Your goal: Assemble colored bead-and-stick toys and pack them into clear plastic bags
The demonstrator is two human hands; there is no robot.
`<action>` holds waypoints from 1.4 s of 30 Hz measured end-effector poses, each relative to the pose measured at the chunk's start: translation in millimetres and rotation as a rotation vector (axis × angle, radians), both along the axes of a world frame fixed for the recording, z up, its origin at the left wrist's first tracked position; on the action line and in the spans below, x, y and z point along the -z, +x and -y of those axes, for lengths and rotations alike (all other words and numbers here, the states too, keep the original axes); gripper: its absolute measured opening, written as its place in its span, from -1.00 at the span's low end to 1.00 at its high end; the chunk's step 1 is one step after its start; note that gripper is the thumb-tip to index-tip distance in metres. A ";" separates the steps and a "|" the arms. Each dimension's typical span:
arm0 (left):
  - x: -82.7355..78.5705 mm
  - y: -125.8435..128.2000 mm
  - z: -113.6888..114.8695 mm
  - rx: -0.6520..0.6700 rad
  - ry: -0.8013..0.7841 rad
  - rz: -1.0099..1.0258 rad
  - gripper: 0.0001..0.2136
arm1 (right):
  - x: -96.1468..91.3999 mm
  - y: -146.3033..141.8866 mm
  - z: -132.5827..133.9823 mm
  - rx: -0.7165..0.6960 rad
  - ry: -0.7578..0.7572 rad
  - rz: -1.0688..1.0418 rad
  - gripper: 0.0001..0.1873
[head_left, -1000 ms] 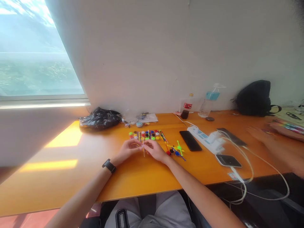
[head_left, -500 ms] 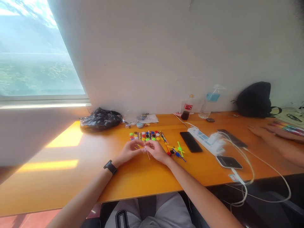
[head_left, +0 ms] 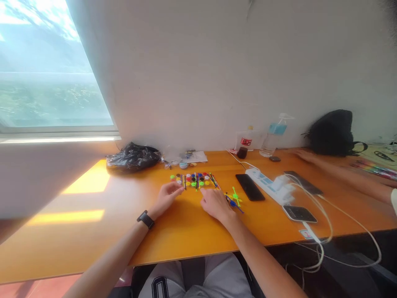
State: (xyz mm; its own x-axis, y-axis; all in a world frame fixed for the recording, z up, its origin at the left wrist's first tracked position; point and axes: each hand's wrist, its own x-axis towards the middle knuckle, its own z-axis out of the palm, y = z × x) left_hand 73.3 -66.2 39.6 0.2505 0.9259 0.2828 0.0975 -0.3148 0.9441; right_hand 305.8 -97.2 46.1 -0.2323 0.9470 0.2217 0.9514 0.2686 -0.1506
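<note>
My left hand (head_left: 169,194), with a black watch (head_left: 145,219) on the wrist, rests on the orange desk (head_left: 93,215). Its fingers are curled, and thumb and forefinger point at a patch of several small coloured discs (head_left: 190,179). My right hand (head_left: 215,203) lies palm down a little to the right with its fingers bent under. It sits just left of a small built piece of green, blue and red parts (head_left: 234,197). Thin coloured sticks (head_left: 214,180) lie by the discs. I cannot see what either hand holds.
A black plastic bag (head_left: 133,156) lies at the back left. Right of my hands are a black phone (head_left: 249,187), a white power strip (head_left: 269,182) with cables, and two more phones (head_left: 299,213). Bottles (head_left: 273,138) and a black backpack (head_left: 333,131) stand by the wall. Another person's arm (head_left: 338,174) reaches in from the right.
My hands, which were together on a thin pale stick, have come apart and the stick is out of sight. The other person's hand has moved left toward the bottles.
</note>
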 end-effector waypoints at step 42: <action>14.0 -14.6 -27.6 -0.315 0.315 -0.284 -0.79 | 46.5 66.5 51.7 0.273 0.275 0.020 -0.44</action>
